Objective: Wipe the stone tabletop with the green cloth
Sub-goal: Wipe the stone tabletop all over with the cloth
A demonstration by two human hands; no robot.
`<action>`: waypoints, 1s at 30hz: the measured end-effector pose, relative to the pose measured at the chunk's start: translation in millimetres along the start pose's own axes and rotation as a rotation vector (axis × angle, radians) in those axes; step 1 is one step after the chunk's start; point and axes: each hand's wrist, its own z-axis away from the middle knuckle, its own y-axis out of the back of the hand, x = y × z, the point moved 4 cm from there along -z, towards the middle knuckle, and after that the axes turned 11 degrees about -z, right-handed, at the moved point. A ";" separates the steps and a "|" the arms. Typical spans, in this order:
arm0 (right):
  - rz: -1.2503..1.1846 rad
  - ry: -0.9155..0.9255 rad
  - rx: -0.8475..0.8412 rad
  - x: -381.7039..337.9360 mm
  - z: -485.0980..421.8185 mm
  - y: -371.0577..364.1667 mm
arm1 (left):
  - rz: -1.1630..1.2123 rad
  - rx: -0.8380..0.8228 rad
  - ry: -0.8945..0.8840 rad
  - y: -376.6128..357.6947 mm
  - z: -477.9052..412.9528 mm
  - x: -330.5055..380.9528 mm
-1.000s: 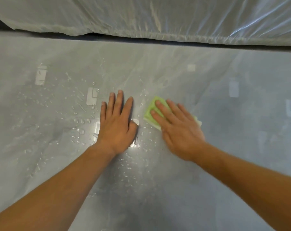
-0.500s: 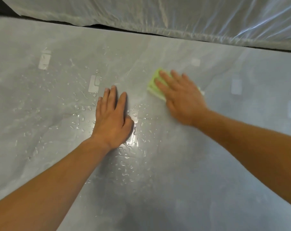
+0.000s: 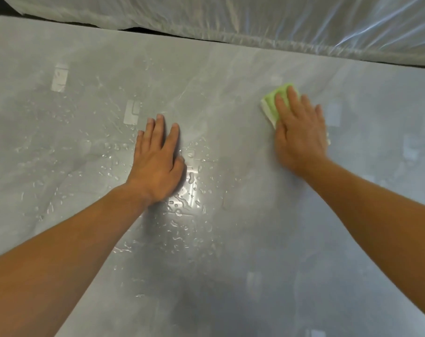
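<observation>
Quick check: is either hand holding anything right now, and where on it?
Nothing is gripped. The right hand presses flat on top of the green cloth; the left hand lies flat on the stone tabletop.

We press our right hand [image 3: 300, 132] flat on the green cloth [image 3: 273, 105], fingers straight, on the grey stone tabletop [image 3: 255, 239]. Our left hand [image 3: 158, 161] rests palm-down well apart from it, with water droplets [image 3: 184, 203] scattered around it. Beyond both hands lies clear plastic sheeting [image 3: 255, 18].
</observation>
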 end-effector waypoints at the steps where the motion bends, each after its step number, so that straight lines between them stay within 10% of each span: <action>1: -0.029 -0.089 0.060 -3.2 1.6 -1.0 | 0.000 0.001 0.000 -0.6 -0.1 -0.8; 9: 0.046 0.395 -0.156 -90.5 121.2 -56.2 | -0.003 0.002 -0.036 2.6 2.4 -4.3; 15: -0.047 -0.171 0.112 -36.9 79.3 -25.6 | -0.107 0.045 -0.066 2.6 37.6 -12.7; 22: -0.005 0.298 -0.142 -118.4 143.5 -70.8 | -0.090 -0.034 -0.082 -9.6 59.0 -21.5; 28: -0.094 -0.184 0.086 -117.9 24.6 -52.3 | -0.076 -0.033 -0.081 -12.1 58.3 -23.0; 30: -0.050 -0.061 0.038 -139.1 47.9 -67.4 | -0.064 -0.042 -0.088 -11.1 58.2 -23.4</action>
